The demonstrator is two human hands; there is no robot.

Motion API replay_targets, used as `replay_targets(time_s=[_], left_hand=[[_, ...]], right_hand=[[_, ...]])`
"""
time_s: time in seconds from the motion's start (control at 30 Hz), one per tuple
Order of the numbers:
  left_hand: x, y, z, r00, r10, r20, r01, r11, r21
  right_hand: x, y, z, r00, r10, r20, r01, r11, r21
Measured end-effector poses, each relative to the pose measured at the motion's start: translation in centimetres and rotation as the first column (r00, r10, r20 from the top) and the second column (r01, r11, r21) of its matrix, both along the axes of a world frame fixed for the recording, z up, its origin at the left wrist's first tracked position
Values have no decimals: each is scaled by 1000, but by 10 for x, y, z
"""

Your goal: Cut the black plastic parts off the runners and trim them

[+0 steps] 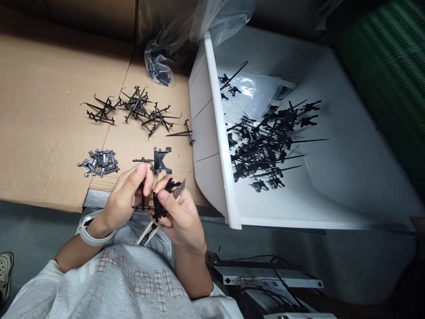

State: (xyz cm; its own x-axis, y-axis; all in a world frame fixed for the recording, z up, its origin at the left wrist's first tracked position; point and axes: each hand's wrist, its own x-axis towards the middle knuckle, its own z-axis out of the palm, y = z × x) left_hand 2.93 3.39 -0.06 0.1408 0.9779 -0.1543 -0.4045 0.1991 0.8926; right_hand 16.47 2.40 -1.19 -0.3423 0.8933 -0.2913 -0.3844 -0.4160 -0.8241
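My left hand point(124, 195) is closed, its thumb and fingers pinching the stem of a black plastic sprue point(143, 199). Flat notched black parts hang from the sprue's cross arms; one black part point(161, 159) sticks out beyond my fingertips. Closed as well, my right hand point(184, 219) grips a utility knife point(148, 234) with a light handle, its blade pointing up and away from me. Under the right thumb sits another dark part point(158, 206), close to the knife. Whether the blade touches the plastic is hidden by the fingers.
Loose black parts point(99, 162) lie piled on the cardboard-covered table point(40, 110). Behind them are bare sprues point(136, 104) in a tangle, and a clear bag point(159, 66) with dark contents. On the right, a white bin point(332, 177) holds many sprues with parts point(265, 141).
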Motion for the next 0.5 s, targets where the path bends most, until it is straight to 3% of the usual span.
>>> replay_targets(time_s=[0.17, 0.2, 0.27, 0.33, 0.37, 0.43, 0.5], left_hand=[[8, 6, 5, 991, -62, 118, 78, 987, -138], [9, 7, 3, 992, -9, 125, 29, 988, -153], [8, 10, 1, 974, 195, 115, -180, 975, -131], [2, 11, -2, 914, 395, 87, -392, 918, -53], [-2, 12, -4, 896, 441, 55, -440, 898, -16], [-11, 11, -6, 927, 368, -70, -367, 930, 25], [-19, 9, -8, 969, 136, -208, -138, 990, 4]], right_hand=[[-7, -11, -4, 992, -121, 41, 120, 992, 31], [-7, -12, -4, 982, -177, 61, 174, 984, 43], [-1, -14, -5, 952, -290, 103, 283, 956, 73], [7, -11, -5, 923, -356, 144, 344, 934, 98], [11, -7, -5, 917, -359, 173, 345, 932, 107], [16, 2, -5, 934, -289, 211, 276, 957, 89], [18, 12, -5, 959, -189, 211, 180, 982, 61]])
